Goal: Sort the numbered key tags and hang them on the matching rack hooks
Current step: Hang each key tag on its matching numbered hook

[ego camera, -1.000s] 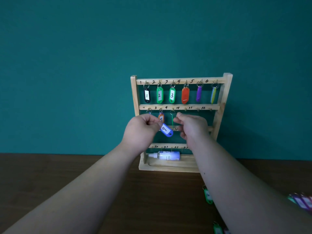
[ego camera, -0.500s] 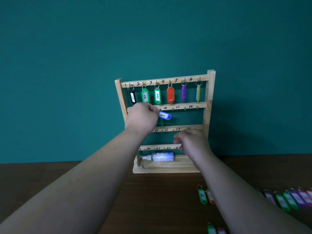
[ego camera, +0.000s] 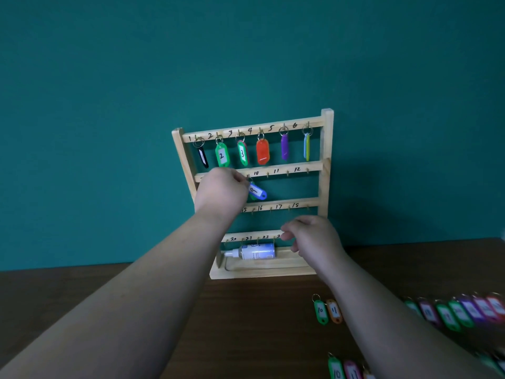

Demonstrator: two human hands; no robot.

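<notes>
Left hand (ego camera: 221, 192) is working at the second rail of the wooden rack (ego camera: 327, 160), grip pinching the ring end of the blue tag (ego camera: 257, 192), which is hanging tilted just under the hook left of the "10" mark. Right hand (ego camera: 314, 237) is hovering in front of the bottom rail, grip loosely curled and holding nothing. Top-rail tags (ego camera: 263, 151) are filling hooks 1–6, while green tag 10 (ego camera: 320, 311) and orange tag 11 (ego camera: 334, 311) are lying side by side on the worktop (ego camera: 246, 324).
</notes>
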